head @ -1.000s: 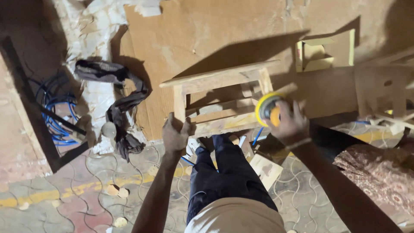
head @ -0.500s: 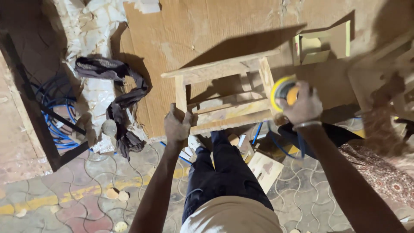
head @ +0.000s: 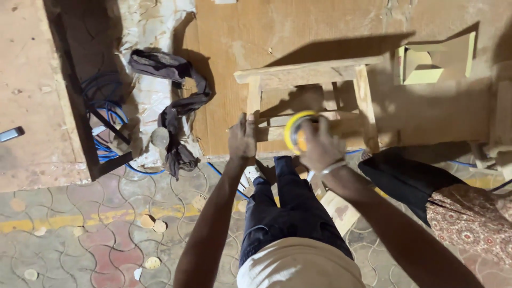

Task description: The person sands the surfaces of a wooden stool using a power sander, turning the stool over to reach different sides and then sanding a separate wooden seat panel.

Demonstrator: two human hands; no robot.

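At the frame's centre the left hand (head: 242, 140) clasped the wooden stool (head: 309, 74) by its leg — the right hand (head: 320, 146) gripped a yellow-rimmed sander (head: 294, 129) against its rail.

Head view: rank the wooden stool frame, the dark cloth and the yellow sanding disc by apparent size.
1. wooden stool frame
2. dark cloth
3. yellow sanding disc, partly covered by the right hand

Warm, yellowish light fell from the near side, throwing long hard shadows of the wooden stool frame (head: 306, 74) up onto the far board (head: 298, 32). The far-left corner lay dim. Both hands and the forearms looked slightly soft with motion blur, while the tiled floor (head: 106, 224) stayed reasonably sharp.
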